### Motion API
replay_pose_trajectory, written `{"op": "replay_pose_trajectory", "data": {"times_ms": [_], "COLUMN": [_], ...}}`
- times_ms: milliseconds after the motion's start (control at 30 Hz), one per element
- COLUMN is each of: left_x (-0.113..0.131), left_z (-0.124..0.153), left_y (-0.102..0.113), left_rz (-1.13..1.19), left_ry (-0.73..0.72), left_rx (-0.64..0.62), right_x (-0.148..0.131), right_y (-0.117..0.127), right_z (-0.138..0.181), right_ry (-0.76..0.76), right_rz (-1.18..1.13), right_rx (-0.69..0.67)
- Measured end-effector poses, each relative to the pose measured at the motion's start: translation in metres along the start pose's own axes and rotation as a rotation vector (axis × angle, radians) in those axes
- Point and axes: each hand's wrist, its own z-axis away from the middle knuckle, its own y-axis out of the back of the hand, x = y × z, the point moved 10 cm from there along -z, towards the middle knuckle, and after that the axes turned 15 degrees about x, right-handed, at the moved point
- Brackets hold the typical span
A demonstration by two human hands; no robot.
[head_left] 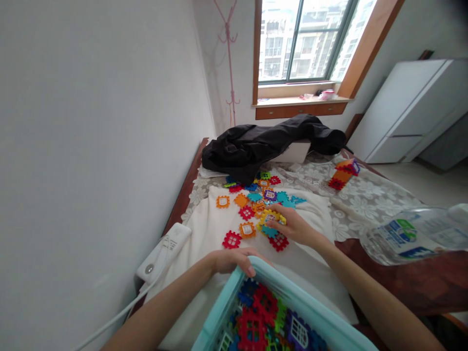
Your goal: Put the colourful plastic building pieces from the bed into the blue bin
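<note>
My left hand (pixel 239 260) is wrapped over the far rim of a light-blue plastic basket (pixel 292 287), its thumb on the inside. Red, blue, green and purple interlocking tiles (pixel 252 329) fill the basket. Beyond it, my right hand (pixel 292 225) pinches a yellow window tile (pixel 269 218) above the white cloth. Just under that tile lie a turquoise tile (pixel 269 232) and a red tile (pixel 279 242). Other loose tiles are spread around, such as an orange tile (pixel 247 230) and a purple tile (pixel 270 195).
A small house of joined tiles (pixel 343 174) stands to the right on the lace tablecloth (pixel 380 195). A large clear bottle (pixel 413 234) lies at the right. Black fabric (pixel 256 146) is heaped at the far end. A white power strip (pixel 164 248) with a cable sits along the left wall.
</note>
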Motion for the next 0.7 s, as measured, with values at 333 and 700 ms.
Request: {"op": "replay_pose_trajectory", "data": {"times_ms": [333, 700], "left_x": [0.006, 0.008], "left_z": [0.0, 0.0], "left_y": [-0.011, -0.013], "left_rz": [0.024, -0.008], "left_ry": [-0.09, -0.112], "left_rx": [-0.121, -0.127], "right_x": [0.019, 0.003], "right_y": [-0.017, -0.02], "right_z": [0.004, 0.012], "right_ry": [0.089, 0.152], "right_rz": [0.228, 0.373], "right_rx": [-0.133, -0.202]}}
